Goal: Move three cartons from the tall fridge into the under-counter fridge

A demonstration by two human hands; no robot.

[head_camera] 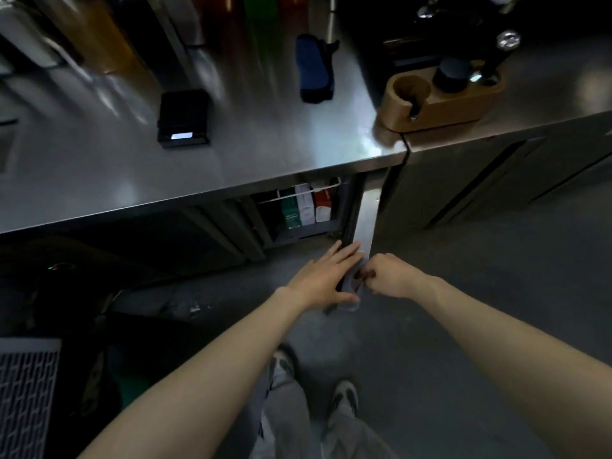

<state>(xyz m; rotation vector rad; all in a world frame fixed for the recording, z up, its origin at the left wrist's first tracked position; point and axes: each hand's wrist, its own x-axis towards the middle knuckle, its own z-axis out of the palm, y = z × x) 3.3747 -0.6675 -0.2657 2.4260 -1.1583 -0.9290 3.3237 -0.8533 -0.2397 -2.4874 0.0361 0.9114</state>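
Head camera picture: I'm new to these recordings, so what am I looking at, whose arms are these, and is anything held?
This is one wide-angle camera worn on a person's head, looking down past their arms. No robot here. The under-counter fridge door stands open, seen edge-on. The left hand lies flat against its edge with straight fingers; the right hand curls round the edge. Inside, cartons stand upright behind a rail. On the steel counter sit a black scale, a blue cloth and a wooden tamping stand. Neither hand carries a carton.
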